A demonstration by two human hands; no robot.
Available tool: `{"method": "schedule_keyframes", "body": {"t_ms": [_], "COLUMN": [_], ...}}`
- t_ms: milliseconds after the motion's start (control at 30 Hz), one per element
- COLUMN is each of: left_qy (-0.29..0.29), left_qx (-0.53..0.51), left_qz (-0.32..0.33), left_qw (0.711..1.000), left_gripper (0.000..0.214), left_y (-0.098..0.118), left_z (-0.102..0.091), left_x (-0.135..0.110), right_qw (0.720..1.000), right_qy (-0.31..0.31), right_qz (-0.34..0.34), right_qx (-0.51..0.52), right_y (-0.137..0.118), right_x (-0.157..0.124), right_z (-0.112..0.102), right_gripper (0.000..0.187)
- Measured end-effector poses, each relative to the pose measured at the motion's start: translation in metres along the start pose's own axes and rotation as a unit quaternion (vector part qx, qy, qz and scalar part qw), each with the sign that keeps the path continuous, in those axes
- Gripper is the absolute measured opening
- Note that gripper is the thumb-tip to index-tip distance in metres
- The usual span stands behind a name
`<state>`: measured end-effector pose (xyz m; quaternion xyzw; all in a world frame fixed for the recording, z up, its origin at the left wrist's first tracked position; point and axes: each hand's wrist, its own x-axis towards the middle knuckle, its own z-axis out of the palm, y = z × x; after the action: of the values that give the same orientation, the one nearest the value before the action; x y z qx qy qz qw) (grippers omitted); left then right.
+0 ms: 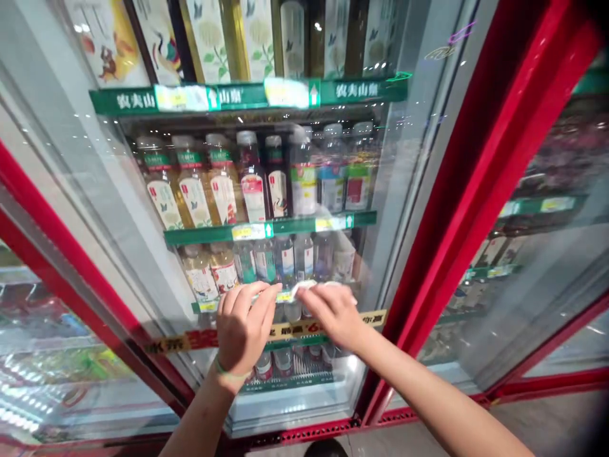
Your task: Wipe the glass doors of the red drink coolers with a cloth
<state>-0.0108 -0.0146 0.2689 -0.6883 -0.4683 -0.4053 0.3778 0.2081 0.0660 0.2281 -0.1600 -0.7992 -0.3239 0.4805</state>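
In the head view, my right hand [330, 314] presses a crumpled white cloth or tissue [304, 287] toward the glass door [380, 254] of a drinks fridge. White edges stick out past its fingertips. To the left is my left hand [246, 327], fingers stretched forward and slightly bent, with no object visible in it. It is at or close to the glass; exact contact cannot be made out. A light green band [231, 376] circles the left wrist. Just below both hands, a yellow printed strip [280, 331] runs across the door.
Behind the glass, bottled drinks [252, 178] stand on shelves with green edges [276, 227] and price tags. Red door frames [442, 216] rise on both sides. Neighbouring fridges show at left and right. A dark rounded shape [326, 448] sits at the bottom edge, above the grey floor.
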Motion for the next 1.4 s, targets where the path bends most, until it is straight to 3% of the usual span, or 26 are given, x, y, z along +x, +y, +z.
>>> {"method": "schedule_keyframes", "body": {"t_ms": [67,100,233,267,400,533,633,700,800,967,1067,1167,1267,1333,1400], "left_qy": [-0.004,-0.001,0.037,0.045,0.026,-0.01,-0.03,-0.033,-0.052,-0.067,-0.043,-0.013,-0.021,-0.039,-0.052], "left_qx": [0.002,0.005,0.031,0.034,0.016,-0.016,-0.023,-0.019,-0.024,-0.071,-0.113,-0.175,-0.25,-0.288,-0.304], "left_qz": [0.015,0.023,0.011,0.006,0.014,-0.013,-0.068,-0.115,-0.167,-0.233,-0.272,-0.3,-0.288,-0.266,-0.257], "left_qw": [1.0,1.0,0.999,0.998,0.999,1.0,0.997,0.993,0.984,0.968,0.955,0.938,0.924,0.919,0.916], "left_gripper": [0.031,0.03,0.025,0.024,0.017,0.019,0.024,0.026,0.028,0.029,0.032,0.033,0.033,0.031,0.033], "left_y": [-0.001,0.0,0.008,0.013,0.047,0.089,0.109,0.112,0.108,0.103,0.109,0.124,0.148,0.167,0.182], "left_z": [-0.012,-0.018,-0.038,-0.041,-0.046,-0.051,-0.059,-0.068,-0.089,-0.126,-0.136,-0.129,-0.105,-0.083,-0.062], "left_x": [0.045,0.068,0.159,0.181,0.267,0.347,0.388,0.403,0.409,0.409,0.415,0.426,0.442,0.455,0.468], "right_qw": [0.997,0.997,0.984,0.983,0.998,0.987,0.981,0.981,0.985,0.973,0.975,0.969,0.947,0.914,0.878], "right_qy": [-0.018,-0.014,0.067,0.063,-0.059,-0.141,-0.185,-0.175,-0.143,-0.197,-0.14,-0.004,0.105,0.141,0.139], "right_qz": [-0.069,-0.072,0.163,0.17,0.016,0.076,0.014,-0.007,0.048,0.043,0.093,0.138,0.228,0.316,0.381], "right_qx": [0.02,0.02,-0.026,-0.025,0.006,0.013,0.056,0.078,0.088,0.109,0.149,0.206,0.202,0.211,0.254], "right_y": [0.022,0.036,0.098,0.11,0.146,0.177,0.205,0.224,0.238,0.226,0.235,0.264,0.302,0.325,0.34], "right_x": [0.031,0.046,0.094,0.103,0.135,0.18,0.225,0.252,0.275,0.279,0.287,0.292,0.286,0.279,0.274], "right_z": [-0.013,-0.02,-0.059,-0.07,-0.113,-0.152,-0.177,-0.188,-0.196,-0.207,-0.232,-0.268,-0.295,-0.301,-0.298], "right_gripper": [0.03,0.03,0.041,0.042,0.032,0.026,0.023,0.026,0.034,0.034,0.043,0.061,0.06,0.051,0.042]}}
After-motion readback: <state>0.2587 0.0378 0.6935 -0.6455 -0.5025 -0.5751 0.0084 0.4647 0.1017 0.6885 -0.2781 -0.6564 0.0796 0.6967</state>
